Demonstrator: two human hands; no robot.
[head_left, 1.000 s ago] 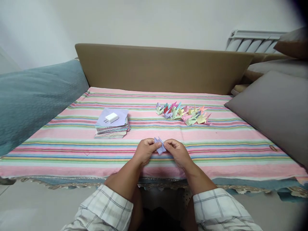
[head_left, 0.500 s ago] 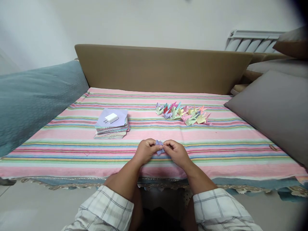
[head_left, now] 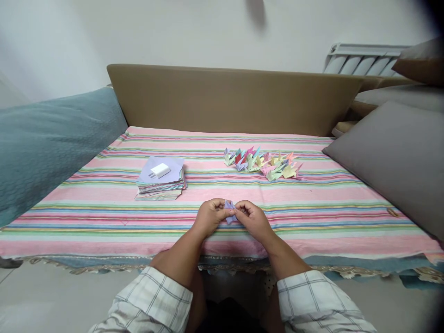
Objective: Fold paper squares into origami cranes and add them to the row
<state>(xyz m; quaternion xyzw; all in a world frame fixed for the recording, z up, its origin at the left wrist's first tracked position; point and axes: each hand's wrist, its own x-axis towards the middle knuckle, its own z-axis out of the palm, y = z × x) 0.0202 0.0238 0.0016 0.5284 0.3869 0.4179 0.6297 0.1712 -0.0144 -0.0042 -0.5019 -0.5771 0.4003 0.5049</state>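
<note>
A small piece of folded lavender origami paper (head_left: 229, 219) is pinched between my hands, just above the striped cloth. My left hand (head_left: 211, 216) grips its left side, thumb across the front. From the right, my right hand (head_left: 254, 219) holds the paper with thumb and fingertips. Both hands are closed, and the fingers partly hide the folds. Beyond them, to the right, lies a group of folded paper cranes (head_left: 274, 172) in several colours. Farther left is a stack of square paper sheets (head_left: 176, 169) with a white plug adapter (head_left: 160, 170) on top.
The pink striped cloth (head_left: 104, 194) covers the seat. A brown backrest (head_left: 229, 99) stands behind it. A teal cushion (head_left: 55, 143) borders the left side, and a large grey cushion (head_left: 395, 162) the right. A small brownish object (head_left: 393, 212) lies near the grey cushion.
The fingers have shifted slightly on the lavender paper, and its upper points show a little more between them. The cranes, the stack and the adapter stay in place.
</note>
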